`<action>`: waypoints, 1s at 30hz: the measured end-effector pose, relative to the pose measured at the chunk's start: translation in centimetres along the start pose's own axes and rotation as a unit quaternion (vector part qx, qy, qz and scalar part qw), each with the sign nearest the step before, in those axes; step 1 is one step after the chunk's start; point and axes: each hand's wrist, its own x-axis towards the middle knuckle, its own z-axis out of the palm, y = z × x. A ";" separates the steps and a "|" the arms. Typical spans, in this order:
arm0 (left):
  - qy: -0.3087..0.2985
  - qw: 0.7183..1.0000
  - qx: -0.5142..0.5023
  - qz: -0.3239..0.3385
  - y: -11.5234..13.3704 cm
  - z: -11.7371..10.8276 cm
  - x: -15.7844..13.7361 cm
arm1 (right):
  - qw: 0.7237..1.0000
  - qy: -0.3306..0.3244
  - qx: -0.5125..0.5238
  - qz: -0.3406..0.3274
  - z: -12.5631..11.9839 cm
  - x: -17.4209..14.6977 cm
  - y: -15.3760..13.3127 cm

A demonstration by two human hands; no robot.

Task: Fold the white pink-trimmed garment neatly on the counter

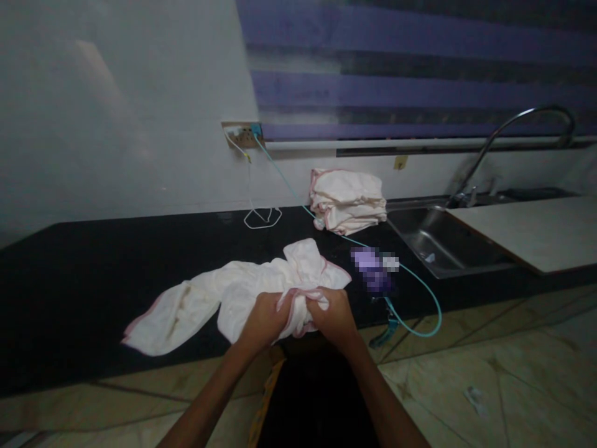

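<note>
A: Nearest the viewer?
B: Left hand [265,320] and right hand [332,317], both closed on the bunched pink-edged cloth [224,298] at the black counter's [69,280] front edge.
A: Farther back?
B: Teal cable [420,283], folded cloth stack [347,200], sink [443,239], faucet [513,121].

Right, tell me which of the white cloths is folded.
The folded cloth lies at the wall beside the sink. The other cloth lies spread and crumpled, gripped by the left hand and right hand.
</note>
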 end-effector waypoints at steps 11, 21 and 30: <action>-0.064 0.998 -0.014 -0.017 1.3 -0.6 -1.5 | 1.000 -0.002 -0.011 -0.017 -0.2 0.2 1.1; -0.074 0.994 -0.075 -0.015 -0.1 -2.7 -1.8 | 0.996 -0.051 0.059 -0.054 -1.2 0.5 1.3; -0.062 0.982 -0.151 -0.094 -1.0 -2.7 -0.2 | 0.984 -0.135 0.096 -0.067 -1.6 0.5 1.0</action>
